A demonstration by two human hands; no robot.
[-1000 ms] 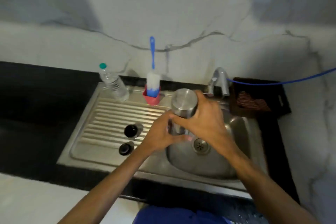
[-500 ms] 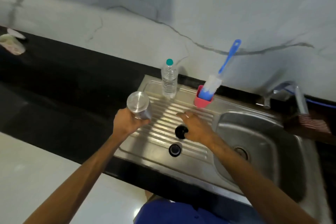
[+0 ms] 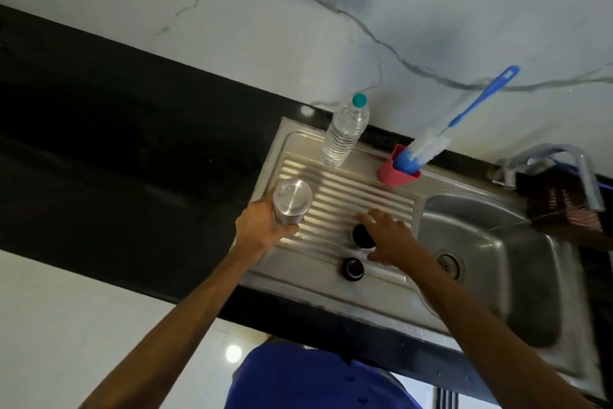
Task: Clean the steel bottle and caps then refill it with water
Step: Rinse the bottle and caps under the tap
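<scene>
My left hand grips the steel bottle; my right hand, fingers spread, covers the black cap at its 3 o'clock.

On the ribbed steel drainboard, the middle ridges lie open between the steel bottle at nine o'clock and the sink basin at three. Toward twelve, a clear plastic water bottle with a teal cap and a pink holder with a blue-handled bottle brush block the back edge. Two black round caps crowd the six o'clock side, one under the right hand.
</scene>
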